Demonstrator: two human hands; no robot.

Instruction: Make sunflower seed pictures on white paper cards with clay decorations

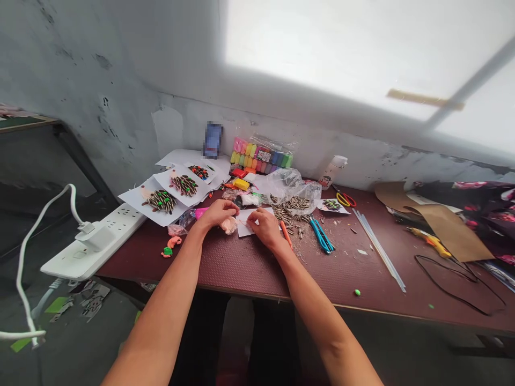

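Observation:
My left hand (219, 213) is closed, with a lump of pale peach modelling clay (229, 225) held at its palm side. Its fingertips come together near a small white paper card (245, 229) on the table. Over the right part of that card, my right hand (263, 225) is closed in a pinch; whatever sits between its fingertips is too small to make out. Striped sunflower seeds (295, 206) lie heaped just beyond my right hand. An orange pen-like tool (286, 234) and a blue utility knife (321, 236) lie to its right.
Paper cards with seed-and-clay hedgehogs (161, 201) stand left, beside a white power strip (94, 244). Behind are a pack of coloured clay (261, 155), a plastic bag (287, 184) and a bottle (333, 170). Scissors (345, 199), glue sticks (380, 249) and a corded glue gun (432, 242) lie right.

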